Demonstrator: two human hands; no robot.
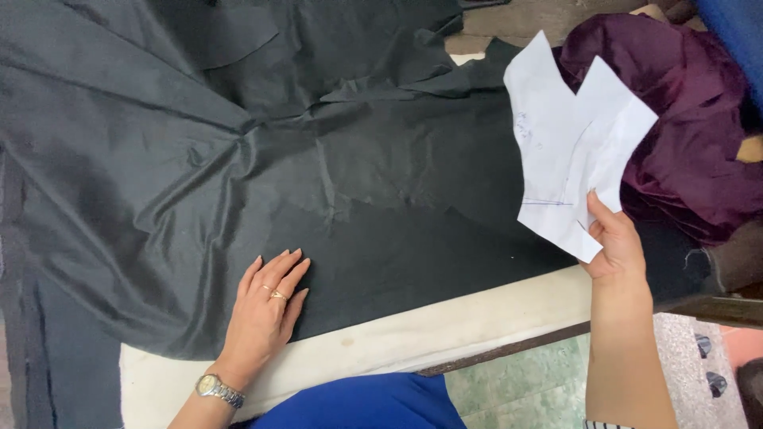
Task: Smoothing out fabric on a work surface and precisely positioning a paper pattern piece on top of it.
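Head view. The left hand (266, 306) lies flat and spread, palm down, on the black fabric (262, 159), near the cloth's 6 o'clock edge; it grips nothing and bears two rings and a wristwatch (216, 389). The right hand (613, 242) pinches the lower corner of white paper pattern pieces (572, 139), lifted at 3 o'clock over the fabric's right margin. A purple cloth (691, 119) is heaped at 2 o'clock, partly behind the paper. The fabric covers a bench with a white padded top (445, 326), bare along 6 o'clock. Step judged in hand: smoothing the cloth before laying the pattern. The next move would call for wrinkle-free fabric and the paper set flat within its edges.
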